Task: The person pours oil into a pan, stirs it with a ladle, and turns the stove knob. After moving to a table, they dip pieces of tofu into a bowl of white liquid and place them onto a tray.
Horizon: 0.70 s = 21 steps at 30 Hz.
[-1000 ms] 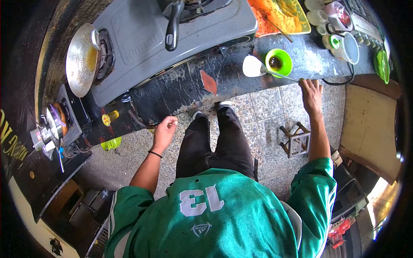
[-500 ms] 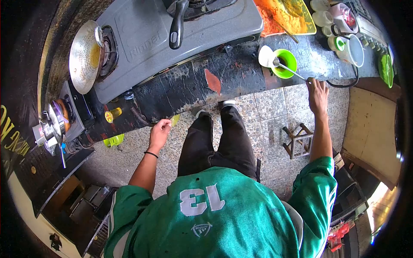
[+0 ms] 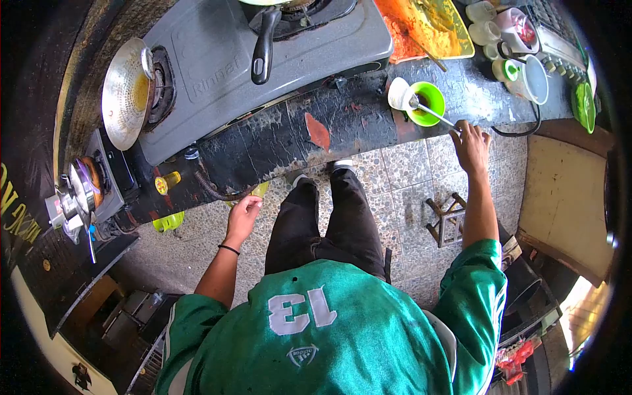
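Note:
My right hand (image 3: 471,146) is closed around the end of a long metal spoon handle (image 3: 445,120), past the counter's front edge. The spoon's head is at the left inner side of a bright green bowl (image 3: 436,95) with dark liquid in it. A small white cup (image 3: 396,93) stands against the bowl's left side. Down at the counter edge, my left hand (image 3: 243,219) has its fingers bent in close to the thumb, and no object shows between them. Just beyond these fingertips lie a dark hose (image 3: 214,189) and a yellow-green thing (image 3: 261,189).
A grey stove (image 3: 217,85) carries a metal wok (image 3: 125,95) and a pan with a black handle (image 3: 264,46). A yellow tray (image 3: 466,41) of orange and yellow paste sits at the back right, near several cups. A small stool (image 3: 449,220) stands on the floor.
The whole view has shifted slightly left and down. My left hand has drawn back a little from the counter edge. My right hand still holds the spoon at the green bowl.

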Tool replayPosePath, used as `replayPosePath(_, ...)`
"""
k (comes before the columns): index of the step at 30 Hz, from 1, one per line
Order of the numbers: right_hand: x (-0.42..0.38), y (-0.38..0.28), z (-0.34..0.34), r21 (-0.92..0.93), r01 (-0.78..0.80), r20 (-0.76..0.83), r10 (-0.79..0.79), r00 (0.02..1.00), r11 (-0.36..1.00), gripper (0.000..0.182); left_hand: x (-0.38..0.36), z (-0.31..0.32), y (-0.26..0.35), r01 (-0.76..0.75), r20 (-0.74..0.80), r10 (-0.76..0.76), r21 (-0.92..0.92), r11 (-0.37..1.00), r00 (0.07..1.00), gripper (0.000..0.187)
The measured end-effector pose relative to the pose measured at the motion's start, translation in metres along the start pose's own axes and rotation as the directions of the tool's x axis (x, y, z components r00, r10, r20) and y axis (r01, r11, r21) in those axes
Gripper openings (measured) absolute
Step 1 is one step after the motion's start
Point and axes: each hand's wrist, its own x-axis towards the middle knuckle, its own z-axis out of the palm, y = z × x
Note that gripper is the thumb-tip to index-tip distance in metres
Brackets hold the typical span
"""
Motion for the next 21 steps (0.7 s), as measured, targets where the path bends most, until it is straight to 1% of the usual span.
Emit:
replayPosePath(1,0.000,-0.001,-0.002,-0.004,0.005,-0.005,-0.005,1.000,1.000,0.035,-0.001,0.002,0.000,-0.041,-0.048,0.041,-0.011,0.999,0.998,0.022)
replayPosePath(2,-0.002,-0.003,-0.003,-0.004,0.019,-0.067,-0.019,0.998,1.000,0.040,-0.002,0.003,0.000,-0.080,-0.101,0.078,-0.020,0.997,0.992,0.023)
replayPosePath(3,-0.004,-0.007,-0.006,-0.003,0.037,-0.127,-0.037,0.991,0.999,0.045,-0.004,0.001,0.000,-0.076,-0.113,0.072,-0.027,0.997,0.991,0.023)
replayPosePath(4,-0.005,-0.011,-0.007,-0.002,0.053,-0.129,-0.053,0.990,0.999,0.045,-0.004,-0.002,0.000,-0.028,-0.107,0.034,0.059,0.998,0.994,0.026)
replayPosePath(5,-0.006,-0.014,-0.009,0.003,0.045,-0.221,-0.043,0.974,0.999,0.047,-0.005,-0.005,-0.001,0.025,-0.105,-0.010,0.144,0.989,0.994,0.033)
replayPosePath(6,-0.009,-0.019,-0.011,0.013,0.037,-0.306,-0.031,0.952,0.999,0.050,-0.012,-0.004,0.019,-0.075,-0.200,0.103,0.144,0.987,0.974,0.044)
replayPosePath(7,-0.014,-0.026,-0.015,0.027,0.024,-0.391,-0.012,0.921,0.999,0.052,-0.013,-0.004,0.018,-0.063,-0.210,0.093,0.145,0.988,0.973,0.044)
replayPosePath(8,-0.020,-0.035,-0.018,0.031,0.042,-0.457,-0.023,0.889,0.999,0.046,-0.014,-0.006,0.018,-0.051,-0.240,0.085,0.143,0.988,0.967,0.043)
replayPosePath(9,-0.027,-0.043,-0.015,0.038,0.047,-0.454,-0.025,0.891,0.998,0.046,-0.016,-0.007,0.019,-0.043,-0.267,0.080,0.142,0.989,0.960,0.042)
replayPosePath(10,-0.035,-0.049,-0.009,0.057,0.079,-0.460,-0.044,0.887,0.995,0.042,-0.020,-0.004,0.021,-0.033,-0.307,0.050,0.060,0.998,0.950,0.041)
replayPosePath(11,-0.043,-0.057,-0.004,0.073,0.111,-0.468,-0.064,0.881,0.991,0.039,-0.026,-0.005,0.023,-0.031,-0.312,0.049,0.061,0.998,0.949,0.041)
replayPosePath(12,-0.051,-0.071,0.002,0.144,0.215,-0.482,-0.121,0.868,0.966,0.034,-0.030,-0.005,0.024,-0.013,-0.314,0.030,0.058,0.998,0.949,0.037)
replayPosePath(13,-0.061,-0.089,0.007,0.201,0.288,-0.474,-0.164,0.865,0.936,0.034,-0.033,-0.004,0.025,0.003,-0.317,0.014,0.053,0.999,0.948,0.035)
replayPosePath(14,-0.069,-0.105,0.014,0.284,0.359,-0.431,-0.216,0.876,0.889,0.033,-0.036,-0.002,0.023,0.032,-0.328,0.004,0.105,0.994,0.945,0.031)
replayPosePath(15,-0.078,-0.124,0.017,0.325,0.415,-0.393,-0.277,0.876,0.850,0.029,-0.041,0.002,0.021,0.025,-0.338,0.010,0.098,0.995,0.941,0.031)
replayPosePath(17,-0.095,-0.164,0.016,0.499,0.472,-0.296,-0.370,0.881,0.726,0.022,-0.052,0.014,0.014,-0.066,-0.433,0.041,-0.041,0.997,0.900,0.030)
replayPosePath(18,-0.101,-0.180,0.022,0.611,0.399,-0.121,-0.418,0.900,0.683,0.022,-0.055,0.012,-0.009,0.069,-0.315,-0.055,0.034,0.997,0.948,0.025)
replayPosePath(19,-0.106,-0.194,0.029,0.672,0.351,0.016,-0.487,0.874,0.652,0.019,-0.067,0.020,-0.010,0.059,-0.358,-0.053,0.005,0.998,0.932,0.025)
replayPosePath(20,-0.110,-0.209,0.023,0.672,0.305,0.166,-0.539,0.826,0.675,0.019,-0.078,0.030,-0.008,-0.094,-0.385,0.062,-0.066,0.993,0.921,0.036)
replayPosePath(21,-0.114,-0.224,0.031,0.666,0.374,0.145,-0.604,0.784,0.646,0.021,-0.089,0.035,-0.007,-0.254,-0.430,0.181,-0.120,0.960,0.884,0.056)
